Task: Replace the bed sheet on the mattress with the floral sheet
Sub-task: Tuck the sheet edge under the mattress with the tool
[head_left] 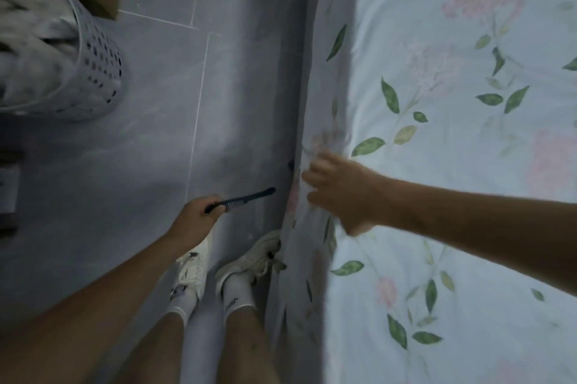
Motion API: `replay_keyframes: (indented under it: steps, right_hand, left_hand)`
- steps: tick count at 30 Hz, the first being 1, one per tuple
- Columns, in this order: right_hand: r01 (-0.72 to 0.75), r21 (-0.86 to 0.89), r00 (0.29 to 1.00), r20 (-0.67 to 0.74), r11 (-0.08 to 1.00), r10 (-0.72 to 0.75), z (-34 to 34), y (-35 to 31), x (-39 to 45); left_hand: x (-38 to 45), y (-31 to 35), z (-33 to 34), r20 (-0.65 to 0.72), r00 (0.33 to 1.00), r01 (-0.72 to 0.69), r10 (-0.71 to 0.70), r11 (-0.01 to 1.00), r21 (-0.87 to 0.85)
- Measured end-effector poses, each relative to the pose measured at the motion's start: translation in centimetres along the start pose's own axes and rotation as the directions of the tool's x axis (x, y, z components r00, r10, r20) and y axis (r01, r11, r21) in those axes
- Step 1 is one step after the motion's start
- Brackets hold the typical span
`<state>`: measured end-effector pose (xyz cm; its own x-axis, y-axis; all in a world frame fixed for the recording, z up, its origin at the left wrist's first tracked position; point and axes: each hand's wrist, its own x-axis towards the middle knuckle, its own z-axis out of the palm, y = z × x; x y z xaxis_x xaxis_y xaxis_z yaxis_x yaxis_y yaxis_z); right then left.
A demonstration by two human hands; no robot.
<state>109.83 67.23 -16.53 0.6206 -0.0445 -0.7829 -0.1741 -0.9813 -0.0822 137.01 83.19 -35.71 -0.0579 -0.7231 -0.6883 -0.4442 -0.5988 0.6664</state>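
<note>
The floral sheet [452,165] covers the mattress across the whole right half of the view, from one o'clock down to five o'clock, its edge hanging over the bed's side along a near-vertical line through the centre; the right hand [340,193] lies on that edge at about four o'clock from centre, fingers spread and loosely bent against the cloth where it turns down the side, though the blur hides whether any fold is pinched; the left hand [193,218] hangs off the bed at seven o'clock, well apart from the sheet, curled round the handle of a thin dark comb [243,199] whose toothed end points towards the bed; the sheet is pale, soft and lightly creased, printed with pink blossoms and pointed green leaves on thin stems; the floor [156,133] is smooth grey tile with pale grout lines; a round white basket [93,65] with perforated walls sits at ten o'clock, holding crumpled striped fabric; two white sneakers [249,258] and white socks stand beside the bed at six o'clock.
</note>
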Motion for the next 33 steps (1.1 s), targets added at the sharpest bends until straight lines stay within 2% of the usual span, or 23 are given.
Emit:
replay_keyframes:
  steps: [1, 2, 4, 6, 9, 13, 16, 19, 22, 30, 33]
  right_hand:
    - [0.040, 0.058, 0.997, -0.061, 0.998, -0.037, 0.5, -2.7, -0.7]
    - [0.079, 0.120, 0.996, -0.062, 0.990, -0.072, 1.2, -5.6, -1.3]
    - [0.109, 0.183, 0.991, 0.053, 0.977, -0.121, 3.0, -10.5, -2.1]
    - [0.093, 0.157, 0.985, 0.128, 0.983, -0.114, 4.9, -12.7, -2.0]
    - [0.099, 0.077, 0.987, 0.121, 0.992, -0.108, 6.5, -13.2, -0.5]
    - [0.143, -0.007, 0.959, 0.250, 0.990, -0.136, 6.2, -13.2, 1.1]
    - [0.148, 0.017, 0.937, 0.318, 0.989, -0.145, 5.8, -13.2, 1.9]
    - [0.122, -0.030, 0.954, 0.281, 0.992, -0.109, 6.2, -13.4, 2.2]
    - [0.124, -0.005, 0.959, 0.259, 0.992, -0.119, 6.0, -13.2, 1.8]
    - [0.049, 0.104, 0.955, 0.287, 0.993, -0.077, 3.0, -13.4, -2.1]
    - [0.053, 0.118, 0.957, 0.278, 0.992, -0.084, 1.8, -13.4, -3.6]
  left_hand:
    - [-0.7, 0.0, 0.7, 0.016, 1.000, -0.010, 0.010, 1.000, 0.015]
    - [-1.3, 0.0, 1.5, 0.025, 1.000, -0.015, 0.015, 0.999, 0.028]
    - [-2.3, 0.3, 3.2, 0.022, 1.000, -0.017, 0.016, 0.999, 0.037]
    - [-3.2, 0.5, 4.7, 0.007, 1.000, -0.027, 0.026, 0.998, 0.054]
    - [-4.0, -0.1, 6.8, 0.017, 0.999, -0.029, 0.028, 0.998, 0.052]
    - [-4.4, -0.2, 8.6, 0.000, 1.000, -0.007, 0.007, 1.000, 0.022]
    - [-4.4, 0.2, 9.4, -0.043, 0.999, 0.019, -0.019, 1.000, -0.023]
    - [-4.8, 0.6, 9.7, -0.059, 0.996, 0.071, -0.072, 0.997, -0.024]
    - [-5.3, 1.4, 9.7, -0.048, 0.996, 0.078, -0.077, 0.997, 0.013]
    - [-4.3, 2.6, 9.6, -0.021, 1.000, -0.004, 0.006, 0.992, 0.123]
    - [-2.7, 3.6, 11.5, 0.020, 0.996, -0.083, 0.082, 0.996, 0.023]
